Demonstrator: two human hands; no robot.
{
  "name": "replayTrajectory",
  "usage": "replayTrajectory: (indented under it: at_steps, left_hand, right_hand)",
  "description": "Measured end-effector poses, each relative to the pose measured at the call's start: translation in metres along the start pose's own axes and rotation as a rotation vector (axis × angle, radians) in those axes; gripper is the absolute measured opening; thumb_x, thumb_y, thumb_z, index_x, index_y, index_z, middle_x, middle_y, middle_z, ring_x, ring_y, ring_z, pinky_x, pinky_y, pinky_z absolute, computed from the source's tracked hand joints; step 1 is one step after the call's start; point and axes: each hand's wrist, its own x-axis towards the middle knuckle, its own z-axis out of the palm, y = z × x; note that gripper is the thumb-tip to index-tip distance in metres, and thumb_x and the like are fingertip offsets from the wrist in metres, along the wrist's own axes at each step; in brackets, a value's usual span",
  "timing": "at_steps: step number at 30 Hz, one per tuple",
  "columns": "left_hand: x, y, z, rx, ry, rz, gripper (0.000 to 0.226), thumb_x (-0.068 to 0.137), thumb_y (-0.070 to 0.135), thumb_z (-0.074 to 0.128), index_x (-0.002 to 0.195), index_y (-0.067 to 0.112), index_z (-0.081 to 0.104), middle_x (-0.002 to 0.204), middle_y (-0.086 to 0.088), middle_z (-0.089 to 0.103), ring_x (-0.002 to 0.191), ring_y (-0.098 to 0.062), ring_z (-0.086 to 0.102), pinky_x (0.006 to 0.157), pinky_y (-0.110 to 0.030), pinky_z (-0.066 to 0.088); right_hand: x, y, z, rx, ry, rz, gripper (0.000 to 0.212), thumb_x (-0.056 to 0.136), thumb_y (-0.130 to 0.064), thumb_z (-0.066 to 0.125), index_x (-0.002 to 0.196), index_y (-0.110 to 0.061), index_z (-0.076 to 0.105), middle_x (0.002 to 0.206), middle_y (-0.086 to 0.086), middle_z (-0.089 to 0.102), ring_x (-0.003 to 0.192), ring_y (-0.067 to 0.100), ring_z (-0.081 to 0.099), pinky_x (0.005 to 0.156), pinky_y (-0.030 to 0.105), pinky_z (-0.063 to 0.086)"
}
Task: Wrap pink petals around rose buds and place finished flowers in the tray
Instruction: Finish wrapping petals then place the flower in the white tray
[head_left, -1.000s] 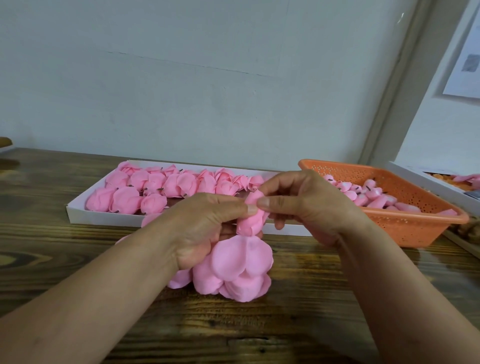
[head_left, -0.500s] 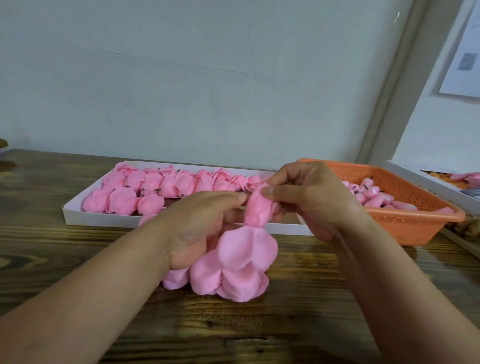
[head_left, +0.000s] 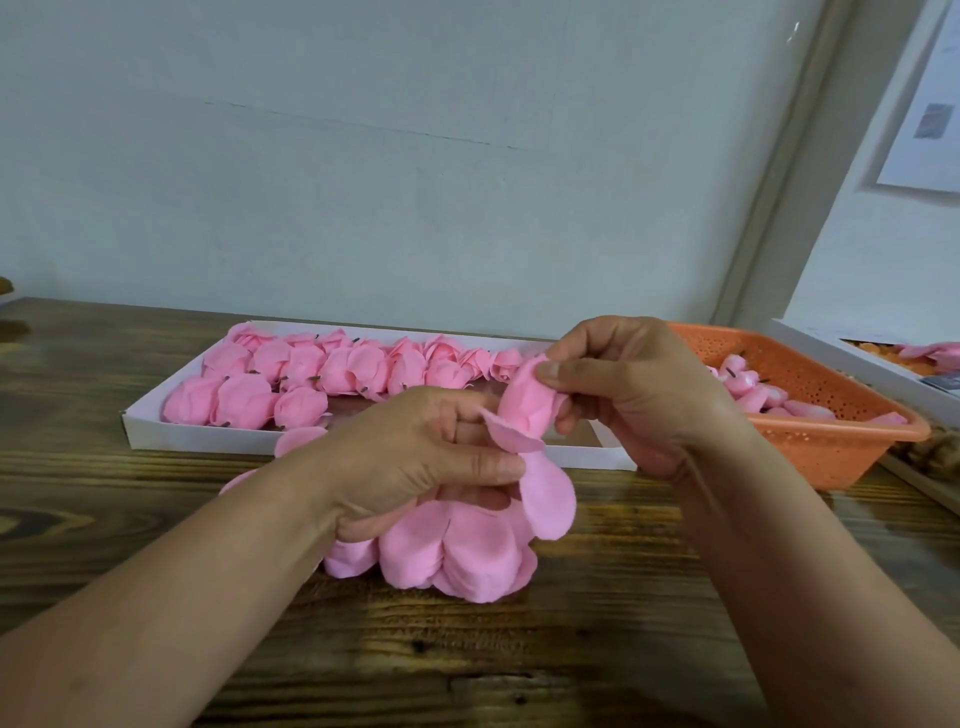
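Wooden table (head_left: 623, 649), dark and grainy, runs up to a pale grey-blue wall (head_left: 415, 156); one head view only.

Centre of view: right hand (head_left: 639, 384) pinches a rose bud (head_left: 530, 400) with a petal partly round it, thumb on the near face, fingers curled behind. Left hand (head_left: 415, 457) at 9 o'clock of the bud, thumb pressing a loose petal (head_left: 548, 499) that hangs from the bud's base; its other fingers curl round a stack of pink petals (head_left: 457, 556) bulging out below the palm and resting on the table. How tightly that stack is held cannot be told, the palm covers it.

At 12 o'clock of the hands: white tray (head_left: 208, 441), long and shallow, with finished flowers (head_left: 311, 374) in two rows filling its left half. Both hands block the tray's right end.

At 3 o'clock: orange perforated basket (head_left: 831, 452) holding more buds (head_left: 753, 389), partly hidden behind the right wrist.

Far right, 2 o'clock: edge of a second white tray (head_left: 857, 364), contents blurred. Paper sheet (head_left: 930, 114) on the wall above it.
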Motion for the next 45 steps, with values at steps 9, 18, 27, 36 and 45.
replayTrajectory:
  at_steps: [9,18,27,36,45]
  left_hand:
    - [0.004,-0.001,0.000,-0.042,0.112,-0.055,0.031,0.057,0.020,0.077,0.086,0.008,0.078,0.089,-0.014,0.074,0.078,-0.020,0.070,0.068,-0.026,0.058]
    - [0.006,-0.001,0.013,-0.051,0.416,-0.069,0.048,0.063,0.028,0.073,0.107,0.012,0.064,0.092,-0.011,0.073,0.073,-0.020,0.072,0.063,-0.029,0.059]
    - [0.008,-0.012,0.022,0.362,0.703,0.220,0.016,0.089,0.019,0.065,0.081,0.031,0.060,0.074,0.000,0.074,0.070,-0.020,0.071,0.073,-0.047,0.059]
    - [0.008,-0.009,0.020,0.118,0.590,0.070,0.013,0.086,0.017,0.066,0.093,0.017,0.076,0.084,-0.004,0.076,0.084,-0.019,0.072,0.085,-0.040,0.057]
    - [0.008,-0.003,0.013,-0.122,0.513,-0.068,0.028,0.074,0.014,0.068,0.100,0.005,0.072,0.083,-0.015,0.073,0.079,-0.026,0.065,0.083,-0.038,0.055]
  right_hand:
    - [-0.001,0.002,0.005,-0.121,-0.056,0.012,0.024,0.079,0.020,0.055,0.065,0.002,0.062,0.053,0.013,0.061,0.039,0.018,0.053,0.041,0.022,0.046]
    - [-0.001,0.006,0.013,-0.134,0.018,0.048,0.024,0.079,0.016,0.057,0.063,-0.002,0.060,0.048,0.010,0.059,0.037,0.015,0.054,0.041,0.021,0.048]
    - [-0.002,0.014,0.031,-0.156,0.160,0.049,0.031,0.081,0.013,0.057,0.055,-0.003,0.056,0.039,0.004,0.055,0.033,0.012,0.051,0.040,0.019,0.047]
    - [-0.002,0.016,0.031,-0.195,0.208,0.068,0.029,0.080,0.015,0.053,0.058,-0.003,0.056,0.042,0.004,0.055,0.035,0.013,0.051,0.041,0.021,0.047]
    - [-0.001,0.009,0.018,0.007,0.025,0.201,0.020,0.079,0.016,0.051,0.069,0.003,0.062,0.057,0.011,0.061,0.049,0.019,0.060,0.051,0.025,0.054]
